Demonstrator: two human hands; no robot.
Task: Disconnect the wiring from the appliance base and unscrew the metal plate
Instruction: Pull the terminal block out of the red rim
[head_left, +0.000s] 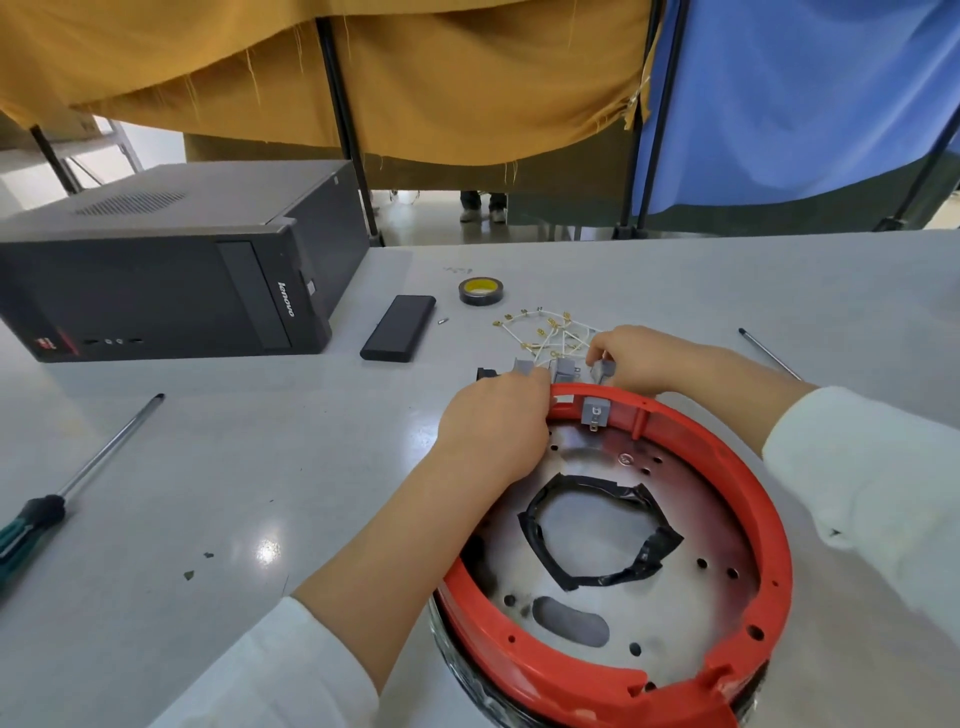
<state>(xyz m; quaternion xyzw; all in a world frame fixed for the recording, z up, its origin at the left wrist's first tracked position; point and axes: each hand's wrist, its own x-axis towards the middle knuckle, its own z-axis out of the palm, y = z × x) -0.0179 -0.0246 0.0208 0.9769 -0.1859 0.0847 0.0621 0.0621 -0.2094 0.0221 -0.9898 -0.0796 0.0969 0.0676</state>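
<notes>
Gray counter (260, 467) is holding the red base (748, 478); left hand (493, 431) is gripping its rim, right hand (644, 358) is pinching a gray switch (602, 370). Yanking could snap it.

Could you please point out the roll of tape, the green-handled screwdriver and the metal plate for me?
Roll of tape (481, 291): head view, on its yellow inner core.
Green-handled screwdriver (31, 519): head view, on its black-and-green handle.
Metal plate (680, 483): head view, on bare metal right of the taped opening.
</notes>
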